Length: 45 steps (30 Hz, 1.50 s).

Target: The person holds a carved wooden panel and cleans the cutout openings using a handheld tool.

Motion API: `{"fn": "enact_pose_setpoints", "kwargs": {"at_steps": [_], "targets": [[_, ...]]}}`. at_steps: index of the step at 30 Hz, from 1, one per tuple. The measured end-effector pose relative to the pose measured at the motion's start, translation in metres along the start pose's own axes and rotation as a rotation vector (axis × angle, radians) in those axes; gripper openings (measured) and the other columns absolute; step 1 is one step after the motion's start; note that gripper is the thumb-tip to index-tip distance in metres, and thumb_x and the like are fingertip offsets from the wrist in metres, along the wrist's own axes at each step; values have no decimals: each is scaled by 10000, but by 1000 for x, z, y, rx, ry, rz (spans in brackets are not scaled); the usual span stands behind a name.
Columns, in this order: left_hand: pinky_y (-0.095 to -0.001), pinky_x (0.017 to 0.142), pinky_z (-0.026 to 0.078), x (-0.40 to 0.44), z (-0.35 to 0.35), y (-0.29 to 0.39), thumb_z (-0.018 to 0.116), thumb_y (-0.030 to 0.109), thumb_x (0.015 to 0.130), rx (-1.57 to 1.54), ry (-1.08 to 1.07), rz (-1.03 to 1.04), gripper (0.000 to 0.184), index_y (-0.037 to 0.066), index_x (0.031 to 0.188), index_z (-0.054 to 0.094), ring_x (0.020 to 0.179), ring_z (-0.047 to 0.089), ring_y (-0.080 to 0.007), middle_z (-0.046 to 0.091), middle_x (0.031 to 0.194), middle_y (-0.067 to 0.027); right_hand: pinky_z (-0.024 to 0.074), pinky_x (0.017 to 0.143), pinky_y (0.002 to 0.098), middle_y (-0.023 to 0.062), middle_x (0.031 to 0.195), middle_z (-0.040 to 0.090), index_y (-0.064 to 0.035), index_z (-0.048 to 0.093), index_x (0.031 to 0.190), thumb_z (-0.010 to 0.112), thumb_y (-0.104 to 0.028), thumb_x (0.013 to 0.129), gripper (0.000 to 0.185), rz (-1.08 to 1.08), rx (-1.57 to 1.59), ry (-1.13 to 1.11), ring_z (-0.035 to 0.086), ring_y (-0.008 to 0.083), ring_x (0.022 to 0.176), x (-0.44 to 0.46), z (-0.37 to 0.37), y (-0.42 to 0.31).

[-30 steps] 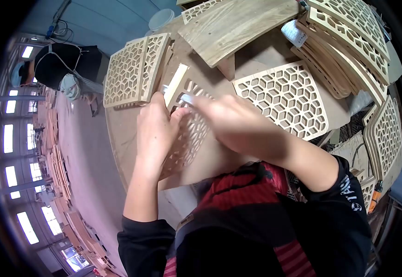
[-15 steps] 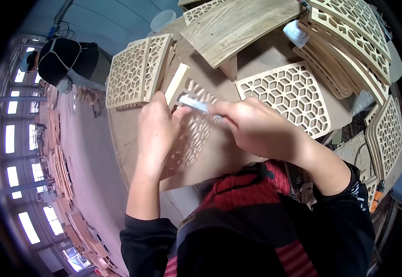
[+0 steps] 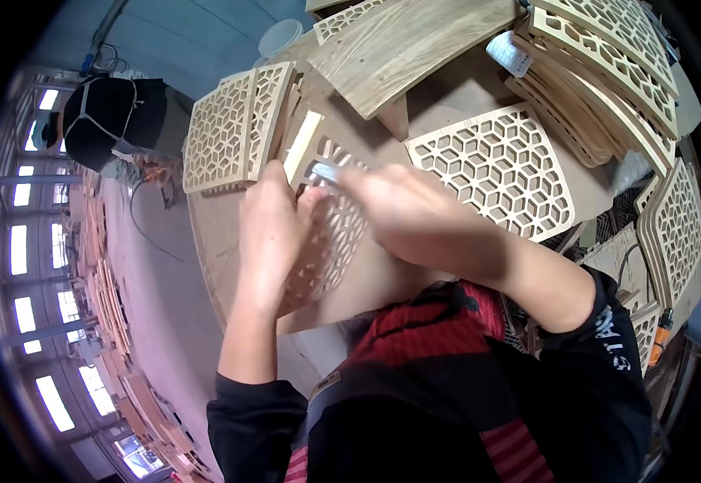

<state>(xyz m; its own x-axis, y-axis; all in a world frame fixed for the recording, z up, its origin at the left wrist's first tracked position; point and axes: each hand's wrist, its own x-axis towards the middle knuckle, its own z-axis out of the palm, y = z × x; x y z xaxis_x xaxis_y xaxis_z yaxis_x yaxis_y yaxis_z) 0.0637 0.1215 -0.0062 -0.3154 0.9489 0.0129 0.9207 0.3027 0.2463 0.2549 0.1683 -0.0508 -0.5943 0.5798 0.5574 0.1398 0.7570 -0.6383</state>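
Firmly, a pale wooden lattice panel pierced with angular holes (image 3: 339,229) is held at a tilt above a brown tabletop (image 3: 230,229) by the left hand (image 3: 272,213), which is closed about one edge, its thumb laid on the perforated face and its other fingers largely hidden. Whether the panel's lower end is supported by the tabletop cannot be told. By the right hand (image 3: 407,205), curled tight and blurred, a slim bluish-white strip (image 3: 324,171) is grasped, its end seen over the panel's face near the left thumb; the exact placing of the fingers cannot be made out.

Harm, it may be judged, could be done in several ways: a thin rib could be cracked if the strip is caught in a hole and forced, the left thumb could be scraped if the strip is let slip, and the panel could be twisted loose if the left-hand grip is eased under pressure.

The panel's plain edge is lit bright cream, while its honeycomb-like face is left in shadow, with finer flaws impossible to tell. Beyond the right hand, a flat, pale wooden panel with a geometric pattern (image 3: 491,173) is laid on the tabletop.
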Motion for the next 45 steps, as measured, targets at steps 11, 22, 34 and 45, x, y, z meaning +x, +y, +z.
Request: {"fn": "enact_pose_setpoints", "kwargs": {"at_steps": [11, 22, 34, 45], "targets": [[-500, 675, 506, 3, -3, 0, 830, 257, 805, -14, -24, -49, 406, -41, 872, 562, 729, 658, -434, 644, 680, -224, 520, 732, 484, 243, 831, 667, 44, 618, 991, 488, 71, 834, 205, 68, 176, -40, 672, 420, 844, 3, -3, 11], [-348, 626, 545, 29, -8, -34, 801, 120, 824, -305, -108, -114, 321, -57, 1039, 641, 677, 693, -197, 722, 812, -152, 546, 703, 425, 294, 931, 674, -8, 599, 1303, 552, 16, 888, 418, 603, 177, -698, 686, 369, 781, -36, -48, 28], [-317, 653, 525, 46, -2, -66, 806, 102, 823, -318, -133, -73, 331, -43, 1065, 633, 711, 652, -156, 703, 830, -98, 535, 670, 429, 183, 831, 687, -47, 570, 1309, 570, -2, 929, 383, 551, 198, -199, 671, 365, 702, -59, -16, 58], [-307, 620, 533, 44, -8, -47, 799, 63, 815, -299, -133, -124, 325, -49, 1075, 638, 688, 672, -152, 726, 821, -117, 518, 607, 386, 118, 796, 649, -107, 627, 1271, 584, -83, 877, 397, 283, -244, -194, 663, 279, 683, -48, 31, 60]]}}
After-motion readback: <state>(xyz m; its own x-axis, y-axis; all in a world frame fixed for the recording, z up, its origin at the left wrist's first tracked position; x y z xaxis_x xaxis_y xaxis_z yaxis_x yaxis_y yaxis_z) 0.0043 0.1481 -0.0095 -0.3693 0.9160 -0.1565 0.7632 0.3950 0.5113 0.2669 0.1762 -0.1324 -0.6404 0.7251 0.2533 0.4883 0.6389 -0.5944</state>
